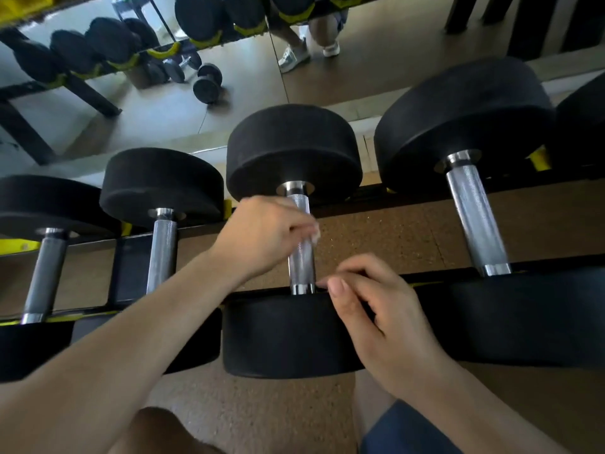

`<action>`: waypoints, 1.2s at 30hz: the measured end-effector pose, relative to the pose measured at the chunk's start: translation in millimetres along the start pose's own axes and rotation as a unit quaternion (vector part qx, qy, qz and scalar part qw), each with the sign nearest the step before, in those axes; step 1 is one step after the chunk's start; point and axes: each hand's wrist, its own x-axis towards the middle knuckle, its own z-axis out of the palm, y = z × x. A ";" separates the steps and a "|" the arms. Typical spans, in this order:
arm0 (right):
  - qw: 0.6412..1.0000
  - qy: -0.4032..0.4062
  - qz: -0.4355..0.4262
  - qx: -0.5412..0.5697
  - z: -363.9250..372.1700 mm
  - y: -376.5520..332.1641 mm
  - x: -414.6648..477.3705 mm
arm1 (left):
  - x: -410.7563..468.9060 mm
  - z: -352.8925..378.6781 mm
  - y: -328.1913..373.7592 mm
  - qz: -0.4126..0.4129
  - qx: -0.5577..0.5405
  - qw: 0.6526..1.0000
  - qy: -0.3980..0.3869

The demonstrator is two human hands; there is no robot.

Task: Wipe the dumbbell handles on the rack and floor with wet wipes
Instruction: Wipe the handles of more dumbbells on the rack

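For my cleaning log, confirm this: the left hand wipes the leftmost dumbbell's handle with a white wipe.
Not the leftmost. In the head view the left hand wipes the middle dumbbell's handle with a white wipe; the leftmost handle is untouched.

A brown speckled floor (409, 231) is lying underfoot, looking like cork or rubber matting. Along the far side a wall mirror (248, 93) is running in panels, a thin vertical seam (279, 60) dividing them. It is reflecting soft daylight on the floor, and dark upright legs (523, 24) are standing at the top right.
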 end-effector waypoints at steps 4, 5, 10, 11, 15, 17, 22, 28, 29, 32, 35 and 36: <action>1.000 0.022 0.002 -0.002 -0.7 0.7 -3.3 | 20.2 -2.8 0.2 -0.065 0.025 0.997 0.023; 1.000 0.021 0.008 0.003 -0.6 -0.2 -3.1 | 15.9 -4.5 5.6 -0.047 0.022 0.998 -0.035; 0.996 0.028 0.062 0.051 -1.5 -6.0 1.8 | 8.5 -11.4 24.4 0.008 0.064 0.980 -0.190; 0.995 0.025 0.077 0.060 -3.0 -6.4 3.9 | 17.4 -10.3 23.6 -0.007 0.091 0.983 -0.162; 0.989 -0.009 0.128 0.076 -10.3 -6.5 9.3 | 38.0 -3.3 30.6 -0.043 0.204 0.966 -0.155; 0.987 -0.013 0.143 0.071 -10.1 -5.9 12.2 | 30.5 -5.3 38.8 -0.017 0.206 0.942 -0.264; 0.983 0.006 0.173 0.055 -6.5 -0.7 17.2 | 18.1 -14.2 52.5 -0.030 0.129 0.928 -0.348; 0.975 -0.015 0.211 0.070 -6.0 2.5 20.7 | 24.3 -17.6 23.0 -0.133 0.006 0.973 -0.188; 0.971 -0.016 0.225 0.080 -6.4 3.2 22.9 | 18.1 -16.3 25.4 -0.142 -0.010 0.965 -0.221; 0.959 -0.017 0.259 0.112 -6.9 3.9 29.7 | -0.6 -10.0 32.2 -0.140 -0.043 0.950 -0.275; 0.954 -0.039 0.271 0.119 -7.9 2.5 32.3 | -8.6 -9.0 29.3 -0.160 -0.072 0.964 -0.200; 0.955 -0.051 0.269 0.111 -9.0 1.0 34.5 | -10.4 -9.5 28.0 -0.176 -0.093 0.964 -0.176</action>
